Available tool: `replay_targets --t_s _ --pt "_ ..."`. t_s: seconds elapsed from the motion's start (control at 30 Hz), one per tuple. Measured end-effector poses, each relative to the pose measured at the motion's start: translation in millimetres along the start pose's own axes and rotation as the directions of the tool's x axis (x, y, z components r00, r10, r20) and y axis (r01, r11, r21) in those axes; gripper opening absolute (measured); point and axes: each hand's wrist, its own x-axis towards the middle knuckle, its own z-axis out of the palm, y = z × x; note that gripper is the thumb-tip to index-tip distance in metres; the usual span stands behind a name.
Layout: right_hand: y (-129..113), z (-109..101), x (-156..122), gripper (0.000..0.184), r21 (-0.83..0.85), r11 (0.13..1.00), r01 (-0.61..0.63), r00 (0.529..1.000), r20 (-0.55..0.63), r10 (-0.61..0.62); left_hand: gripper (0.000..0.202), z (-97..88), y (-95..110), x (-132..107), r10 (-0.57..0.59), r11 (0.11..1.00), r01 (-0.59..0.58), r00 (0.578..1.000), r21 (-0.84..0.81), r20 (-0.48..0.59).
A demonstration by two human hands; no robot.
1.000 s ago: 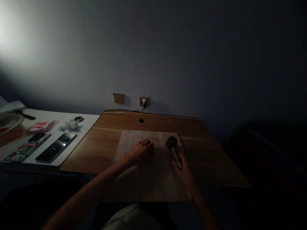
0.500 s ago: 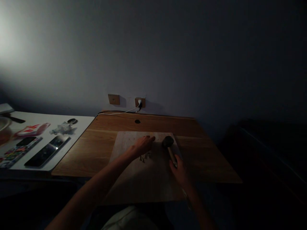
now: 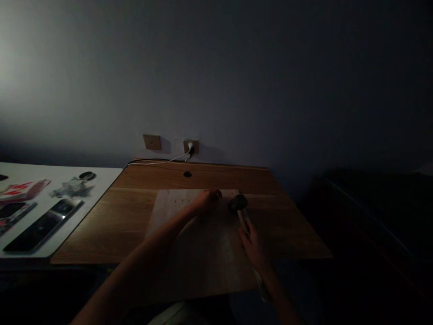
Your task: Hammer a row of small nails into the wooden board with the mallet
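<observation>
The counter (image 3: 128, 207) bears the board (image 3: 209, 253); at its far right is the mallet (image 3: 238, 204), clamped in the right hand (image 3: 254, 244). The left hand (image 3: 206, 201) curls near the far edge, its grip too dark to tell. Left of it a few specks (image 3: 182, 200) line up, perhaps finished work; what remains is unclear.

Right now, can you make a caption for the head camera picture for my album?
Right hand gripping a dark-headed mallet, left hand over a pale board on a wooden table.
</observation>
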Motion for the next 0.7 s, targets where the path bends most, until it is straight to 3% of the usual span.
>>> replay_targets --t_s 0.23,0.53,0.7 --pt "-13 -7 -1 0.057 0.057 0.998 -0.011 0.999 0.053 0.008 0.022 20.2 -7 32 -0.005 0.997 0.005 1.0 -0.075 -0.008" --pt "-9 2 -2 0.061 0.085 0.996 -0.033 0.999 -0.016 0.034 0.02 21.2 -10 29 0.048 0.997 -0.05 0.998 -0.059 -0.042" --pt "-1 2 0 0.06 0.063 0.997 -0.034 0.999 0.01 0.034 0.017 20.1 -5 28 0.008 0.999 -0.01 0.999 -0.038 -0.043"
